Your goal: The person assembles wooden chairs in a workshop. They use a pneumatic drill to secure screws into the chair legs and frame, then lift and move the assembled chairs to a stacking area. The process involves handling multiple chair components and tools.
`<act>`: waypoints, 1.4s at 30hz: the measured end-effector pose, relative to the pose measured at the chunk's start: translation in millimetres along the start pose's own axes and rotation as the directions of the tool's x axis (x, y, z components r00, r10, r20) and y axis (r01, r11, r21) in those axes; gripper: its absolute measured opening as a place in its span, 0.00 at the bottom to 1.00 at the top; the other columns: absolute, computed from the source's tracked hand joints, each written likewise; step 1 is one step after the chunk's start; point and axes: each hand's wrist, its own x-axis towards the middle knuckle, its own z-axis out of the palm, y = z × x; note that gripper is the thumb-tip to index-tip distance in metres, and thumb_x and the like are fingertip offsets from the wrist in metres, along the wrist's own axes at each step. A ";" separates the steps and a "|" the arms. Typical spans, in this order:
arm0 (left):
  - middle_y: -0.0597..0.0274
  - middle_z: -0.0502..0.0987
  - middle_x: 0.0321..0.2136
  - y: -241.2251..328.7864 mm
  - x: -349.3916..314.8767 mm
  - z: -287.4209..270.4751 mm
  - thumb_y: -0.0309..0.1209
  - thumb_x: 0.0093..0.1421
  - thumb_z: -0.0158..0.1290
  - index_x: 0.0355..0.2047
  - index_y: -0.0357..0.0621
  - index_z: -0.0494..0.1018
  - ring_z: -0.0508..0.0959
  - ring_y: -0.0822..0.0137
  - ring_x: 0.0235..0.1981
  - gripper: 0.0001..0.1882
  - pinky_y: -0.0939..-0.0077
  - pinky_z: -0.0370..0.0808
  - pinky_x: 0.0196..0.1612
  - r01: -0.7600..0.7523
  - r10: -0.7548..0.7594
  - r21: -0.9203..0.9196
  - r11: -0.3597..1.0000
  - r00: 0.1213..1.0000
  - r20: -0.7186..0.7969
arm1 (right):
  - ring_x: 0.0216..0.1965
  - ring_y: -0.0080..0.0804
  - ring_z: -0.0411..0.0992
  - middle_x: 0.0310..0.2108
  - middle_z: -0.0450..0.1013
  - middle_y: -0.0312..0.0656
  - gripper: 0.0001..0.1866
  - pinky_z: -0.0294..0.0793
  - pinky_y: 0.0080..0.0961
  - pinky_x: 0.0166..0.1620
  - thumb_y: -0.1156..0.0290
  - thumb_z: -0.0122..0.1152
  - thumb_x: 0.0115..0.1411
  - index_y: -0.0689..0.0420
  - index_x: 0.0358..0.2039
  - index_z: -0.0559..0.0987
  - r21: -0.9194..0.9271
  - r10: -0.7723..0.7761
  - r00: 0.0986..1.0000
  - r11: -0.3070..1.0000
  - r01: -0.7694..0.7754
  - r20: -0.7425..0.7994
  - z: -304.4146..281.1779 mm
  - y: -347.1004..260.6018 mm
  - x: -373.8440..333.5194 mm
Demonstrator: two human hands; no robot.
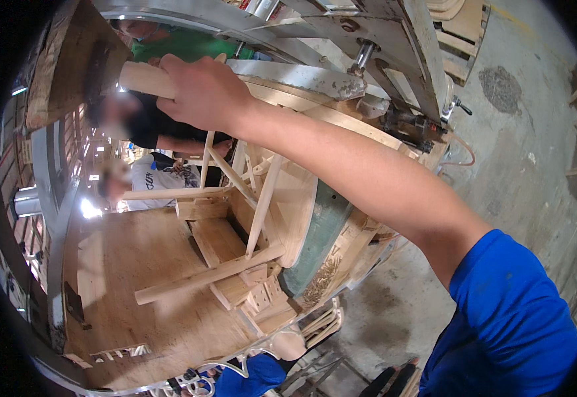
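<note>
My right hand (pixel 205 92) reaches across from the lower right on a bare arm with a blue sleeve. Its fingers wrap round the pale, round handle (pixel 148 79) of what looks like a wooden mallet, whose big brown block head (pixel 70 69) fills the upper left. Below the hand is a chair frame (pixel 262 205) of pale wood, with turned legs and rails joined at angles. One of its legs (pixel 209 274) lies slanted over the plywood bench top (pixel 136 264). The frame leans by a curved wooden seat board (pixel 299 218). My left hand is out of view.
A metal press (pixel 295 73) with a cylinder arches over the work. Wooden blocks (pixel 262 298) and a green strip (pixel 318 231) sit beside the frame. Other people stand beyond the bench, one in a grey shirt (pixel 159 178). A pallet (pixel 460 40) lies on the concrete floor (pixel 500 152).
</note>
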 end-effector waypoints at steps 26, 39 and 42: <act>0.45 0.73 0.20 -16.8 14.8 10.1 0.32 0.68 0.50 0.40 0.33 0.77 0.71 0.61 0.19 0.13 0.65 0.65 0.23 0.002 0.013 -0.190 0.982 0.997 0.079 | 0.38 0.54 0.76 0.35 0.77 0.58 0.20 0.73 0.43 0.39 0.54 0.56 0.63 0.61 0.40 0.79 -0.225 0.032 0.997 0.973 -0.048 -0.073 11.9 -7.7 -6.0; 0.42 0.75 0.21 -6.0 19.5 16.3 0.37 0.67 0.52 0.39 0.35 0.79 0.74 0.46 0.19 0.15 0.59 0.67 0.23 -0.021 0.038 -0.250 0.968 0.997 0.064 | 0.39 0.50 0.77 0.38 0.78 0.52 0.30 0.76 0.44 0.41 0.54 0.66 0.51 0.55 0.53 0.72 -0.012 0.181 0.828 0.979 -0.206 0.531 209.1 -191.7 -210.2; 0.42 0.74 0.19 -29.5 6.2 12.2 0.38 0.67 0.51 0.39 0.36 0.79 0.71 0.47 0.16 0.16 0.58 0.65 0.22 -0.130 0.122 -0.191 0.973 0.991 -0.053 | 0.35 0.48 0.79 0.32 0.79 0.50 0.26 0.76 0.45 0.37 0.54 0.65 0.52 0.55 0.48 0.75 -0.054 0.211 0.886 0.977 -0.207 0.413 230.0 -207.7 -228.9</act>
